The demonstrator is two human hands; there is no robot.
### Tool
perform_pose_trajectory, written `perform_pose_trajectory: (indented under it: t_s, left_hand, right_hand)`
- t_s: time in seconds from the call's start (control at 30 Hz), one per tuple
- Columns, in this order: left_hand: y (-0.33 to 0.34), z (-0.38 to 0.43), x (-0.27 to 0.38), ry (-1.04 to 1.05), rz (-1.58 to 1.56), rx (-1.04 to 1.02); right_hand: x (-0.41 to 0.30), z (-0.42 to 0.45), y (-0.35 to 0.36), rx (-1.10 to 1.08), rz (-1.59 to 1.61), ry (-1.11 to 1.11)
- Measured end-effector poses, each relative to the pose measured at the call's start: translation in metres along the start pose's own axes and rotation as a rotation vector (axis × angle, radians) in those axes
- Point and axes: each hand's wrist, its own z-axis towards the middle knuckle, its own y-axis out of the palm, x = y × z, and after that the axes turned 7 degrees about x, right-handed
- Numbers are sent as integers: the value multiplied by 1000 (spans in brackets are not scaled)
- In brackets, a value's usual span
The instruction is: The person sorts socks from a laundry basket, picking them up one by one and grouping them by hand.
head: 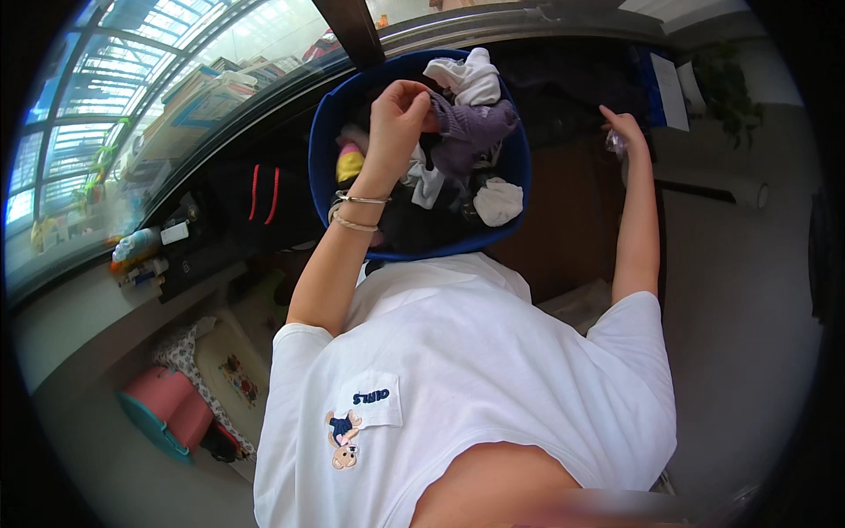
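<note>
My left hand (399,112) pinches the edge of a purple ribbed knit garment (472,129) over a blue plastic basket (521,158). The rest of that garment lies on the clothes in the basket. White cloth (472,76) is bunched at the far rim, a balled white cloth (498,201) sits near the right side, and a yellow and pink piece (348,164) shows at the left. Out to the right, away from the basket, is my right hand (624,129), with one finger extended. A shiny clear item (615,142) is by its palm; whether the hand grips it is hidden.
A window frame (356,33) runs behind the basket. Dark cloth with red stripes (264,195) lies to its left. At the right are a blue and white box (667,92) and a potted plant (733,99). A pink and teal container (165,412) stands lower left.
</note>
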Motion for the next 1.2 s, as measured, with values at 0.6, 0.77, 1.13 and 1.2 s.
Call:
perform_pose_trajectory:
  t_s: [0.6, 0.77, 1.13, 1.2]
  left_hand:
    - [-80, -6, -5, 140, 232, 275]
    - [-80, -11, -4, 483, 720, 293]
    - [-49, -13, -8, 500, 772, 321]
    - [-55, -11, -4, 438, 575, 332]
  right_hand:
    - [-179, -263, 85, -200, 159, -725]
    - [-191, -259, 93, 34, 113, -847]
    - [-207, -242, 109, 6, 196, -868]
    - [-199, -237, 94, 4, 287, -863]
